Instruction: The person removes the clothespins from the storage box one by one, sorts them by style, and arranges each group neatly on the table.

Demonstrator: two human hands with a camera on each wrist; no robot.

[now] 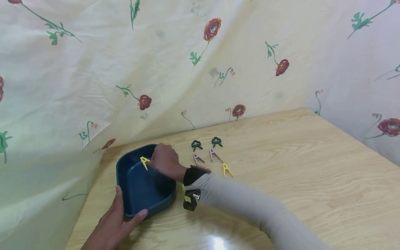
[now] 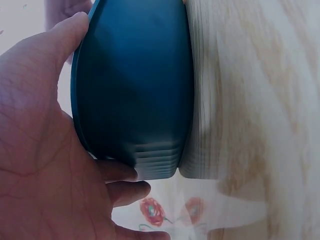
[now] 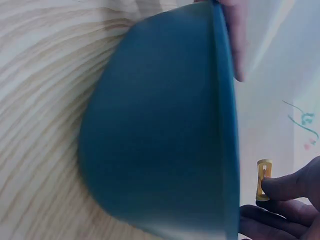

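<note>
A dark blue tub [image 1: 140, 187] stands on the wooden table. My left hand [image 1: 114, 218] rests against its near left corner, with thumb and fingers spread along the outside. In the left wrist view those fingers [image 2: 117, 192] look mostly straight beside the tub wall [image 2: 135, 90]. Above the inside of the tub, my right hand [image 1: 165, 161] pinches a yellow clothespin [image 1: 145, 161]. The right wrist view shows that clothespin [image 3: 263, 180] between thumb and finger, beyond the tub's rim [image 3: 230, 130]. Part of the tub's interior is hidden behind the right hand.
Right of the tub lie two dark green clips [image 1: 196, 144], two pink clothespins [image 1: 198, 158], a yellow clothespin [image 1: 227, 170] and a red item [image 1: 203, 168] partly behind the wrist strap. A flower-patterned cloth [image 1: 175, 69] hangs behind the table [image 1: 281, 166].
</note>
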